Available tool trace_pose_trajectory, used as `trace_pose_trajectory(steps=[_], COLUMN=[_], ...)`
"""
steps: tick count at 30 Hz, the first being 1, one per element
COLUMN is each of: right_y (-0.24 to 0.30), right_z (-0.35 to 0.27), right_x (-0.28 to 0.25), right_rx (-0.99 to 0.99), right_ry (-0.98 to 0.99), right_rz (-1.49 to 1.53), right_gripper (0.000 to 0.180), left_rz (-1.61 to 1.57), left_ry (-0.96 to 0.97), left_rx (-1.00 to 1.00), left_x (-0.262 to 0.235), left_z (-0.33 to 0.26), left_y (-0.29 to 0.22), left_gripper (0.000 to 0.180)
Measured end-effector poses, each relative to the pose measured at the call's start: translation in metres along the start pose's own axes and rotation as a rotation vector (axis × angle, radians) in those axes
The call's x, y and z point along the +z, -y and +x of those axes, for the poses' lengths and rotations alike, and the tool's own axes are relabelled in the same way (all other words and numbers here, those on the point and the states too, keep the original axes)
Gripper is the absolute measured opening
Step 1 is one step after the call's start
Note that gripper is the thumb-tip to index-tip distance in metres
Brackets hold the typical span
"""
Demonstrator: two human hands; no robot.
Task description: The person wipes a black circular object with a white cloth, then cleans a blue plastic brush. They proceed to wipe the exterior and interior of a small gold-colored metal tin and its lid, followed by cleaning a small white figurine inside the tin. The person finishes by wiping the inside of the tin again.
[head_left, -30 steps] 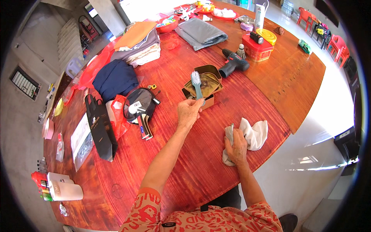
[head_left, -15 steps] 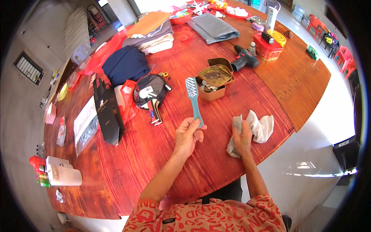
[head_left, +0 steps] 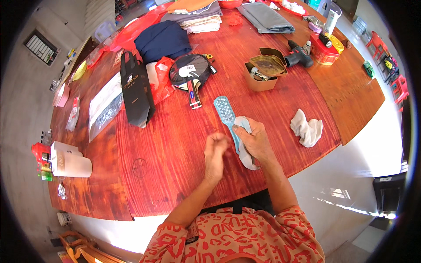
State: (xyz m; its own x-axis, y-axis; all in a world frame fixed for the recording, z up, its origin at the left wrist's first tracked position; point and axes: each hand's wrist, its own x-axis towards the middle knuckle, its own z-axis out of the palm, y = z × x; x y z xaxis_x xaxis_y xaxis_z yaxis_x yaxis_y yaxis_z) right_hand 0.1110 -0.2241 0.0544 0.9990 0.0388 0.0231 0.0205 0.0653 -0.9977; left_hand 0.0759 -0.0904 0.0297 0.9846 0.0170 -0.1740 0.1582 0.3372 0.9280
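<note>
My right hand (head_left: 255,140) is closed on a grey cloth (head_left: 248,161) and, along with it, the handle of a blue scrubbing brush (head_left: 225,109). The brush is tilted, its head with white bristles pointing up and away from me. Just left of the handle is my left hand (head_left: 215,153), apart from the brush, its curled fingers smeared by motion. A crumpled white cloth (head_left: 307,128) lies on the red wooden table (head_left: 175,175) to the right of my right hand.
Beyond the brush stand an open tin (head_left: 262,83) and a cordless drill (head_left: 299,56). A table tennis bat (head_left: 193,90) in a black case, a black paper bag (head_left: 137,94) and folded dark blue fabric (head_left: 162,41) lie left. A white cup (head_left: 72,163) stands far left.
The brush has passed from my left hand into my right, which moved left with the grey cloth, off the white cloth's side. My left hand has let go. The view has shifted.
</note>
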Motion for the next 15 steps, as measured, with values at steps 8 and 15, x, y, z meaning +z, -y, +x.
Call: trace_pose_trajectory(steps=[8,15], right_y=[0.006,0.003], right_z=[-0.028,-0.026], right_x=[0.025,0.028], right_rx=[-0.116,-0.642], right_ry=[-0.002,-0.026], right_rz=[-0.118,-0.612], right_gripper=[0.019,0.039], left_rz=[-0.679,-0.737], left_ry=[0.252,0.327], left_rx=[-0.064,-0.057], left_x=[-0.004,-0.001], left_z=[0.037,0.033], left_y=[-0.012,-0.028], left_gripper=[0.028,0.031])
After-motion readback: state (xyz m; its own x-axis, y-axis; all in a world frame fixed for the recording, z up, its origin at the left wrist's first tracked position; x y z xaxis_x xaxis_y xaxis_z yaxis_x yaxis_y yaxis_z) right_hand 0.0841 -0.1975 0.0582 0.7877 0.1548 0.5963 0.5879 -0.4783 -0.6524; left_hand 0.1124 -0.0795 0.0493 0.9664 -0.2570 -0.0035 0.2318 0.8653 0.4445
